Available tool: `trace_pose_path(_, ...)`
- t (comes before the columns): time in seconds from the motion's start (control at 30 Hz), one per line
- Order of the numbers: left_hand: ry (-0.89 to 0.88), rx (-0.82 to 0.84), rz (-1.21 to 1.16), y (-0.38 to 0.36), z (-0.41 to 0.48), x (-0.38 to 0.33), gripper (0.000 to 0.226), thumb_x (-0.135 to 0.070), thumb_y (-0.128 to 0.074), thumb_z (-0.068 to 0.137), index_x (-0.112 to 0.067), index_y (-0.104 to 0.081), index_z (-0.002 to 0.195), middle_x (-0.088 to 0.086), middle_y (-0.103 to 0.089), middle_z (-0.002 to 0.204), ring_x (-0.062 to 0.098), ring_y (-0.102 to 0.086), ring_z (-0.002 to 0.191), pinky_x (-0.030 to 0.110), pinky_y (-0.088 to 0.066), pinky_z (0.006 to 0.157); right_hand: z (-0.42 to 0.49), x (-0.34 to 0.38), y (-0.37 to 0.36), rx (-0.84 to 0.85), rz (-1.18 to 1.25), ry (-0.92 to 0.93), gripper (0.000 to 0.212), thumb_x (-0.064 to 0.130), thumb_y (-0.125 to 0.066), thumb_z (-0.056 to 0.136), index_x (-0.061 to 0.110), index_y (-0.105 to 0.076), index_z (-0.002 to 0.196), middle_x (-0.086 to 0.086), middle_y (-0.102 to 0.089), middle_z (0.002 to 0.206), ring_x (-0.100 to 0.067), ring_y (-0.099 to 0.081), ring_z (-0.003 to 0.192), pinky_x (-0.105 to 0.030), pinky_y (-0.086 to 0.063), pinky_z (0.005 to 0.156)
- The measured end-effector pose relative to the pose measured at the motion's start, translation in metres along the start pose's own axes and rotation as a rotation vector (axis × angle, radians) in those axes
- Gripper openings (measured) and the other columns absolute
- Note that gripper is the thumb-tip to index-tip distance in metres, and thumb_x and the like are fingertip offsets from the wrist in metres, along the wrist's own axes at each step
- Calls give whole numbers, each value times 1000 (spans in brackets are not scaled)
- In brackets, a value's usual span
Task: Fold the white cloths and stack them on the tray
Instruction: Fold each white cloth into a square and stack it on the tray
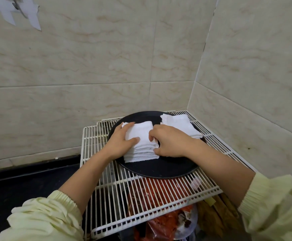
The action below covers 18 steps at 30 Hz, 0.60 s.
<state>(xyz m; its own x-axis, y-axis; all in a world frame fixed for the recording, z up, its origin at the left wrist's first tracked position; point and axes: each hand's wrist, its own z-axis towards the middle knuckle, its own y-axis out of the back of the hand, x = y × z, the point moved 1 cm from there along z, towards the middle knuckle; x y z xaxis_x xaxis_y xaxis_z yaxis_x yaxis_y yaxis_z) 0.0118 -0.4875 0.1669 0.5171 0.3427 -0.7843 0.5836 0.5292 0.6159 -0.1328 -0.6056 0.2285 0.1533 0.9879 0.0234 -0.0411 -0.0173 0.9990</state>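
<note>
Head cam: black round tray (159,168) sits on a white wire rack (107,192) in a tiled corner, with 2 lots of folded white cloths on it. Left hand (121,142) lies fairly flat against the left side of the near pile (141,146), thumb on top. Right hand (170,144) has curled fingers pinching that pile's right edge. The far pile (180,125) is just beside it, back right on the tray. There's a red bag (152,193) under the rack.

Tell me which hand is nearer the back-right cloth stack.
Right. The right hand grips the near stack at its right edge, just in front of the back stack; the left hand rests on the near stack's left side, farther away.
</note>
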Motion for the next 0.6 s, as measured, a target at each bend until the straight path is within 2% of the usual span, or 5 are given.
trace_pose_path(0.13,-4,-6,-6,1,0,-2,64,-33,-62,90,-28,-34,147,7,-23,154,24,-23,143,39,-24,116,-3,2,-5,-50,-132,57,18,12,-53,88,10,-59,105,-4,-55,105,-22,-52,99,-33,-46,74)
trace_pose_path(0.23,3,6,9,2,-1,-2,65,-33,-63,90,-28,-33,148,7,-21,156,23,-19,145,41,-22,118,-6,-3,-9,-43,-177,100,18,10,-54,87,12,-63,103,-3,-58,103,-22,-53,100,-32,-45,74)
trace_pose_path(0.37,-26,-42,-13,5,-5,-4,62,-30,-62,90,-30,-36,146,5,-19,158,18,-11,148,40,-17,119,-3,-13,11,-84,90,-12,23,21,-61,84,17,-72,104,4,-66,103,-10,-53,92,-23,-42,77)
trace_pose_path(0.47,-71,-151,9,9,-4,-6,52,-28,-55,95,-31,-39,145,4,-14,160,17,-8,149,38,-14,119,15,-20,20,-215,192,-95,28,12,-52,86,13,-72,106,-3,-70,108,-19,-60,99,-30,-48,85)
trace_pose_path(0.6,-76,-124,100,6,-5,-5,55,-30,-49,98,-23,-30,150,2,-6,162,20,-4,149,39,-11,121,39,-11,-5,-54,11,-66,13,4,-44,88,7,-56,93,-10,-58,106,-28,-52,100,-38,-45,80)
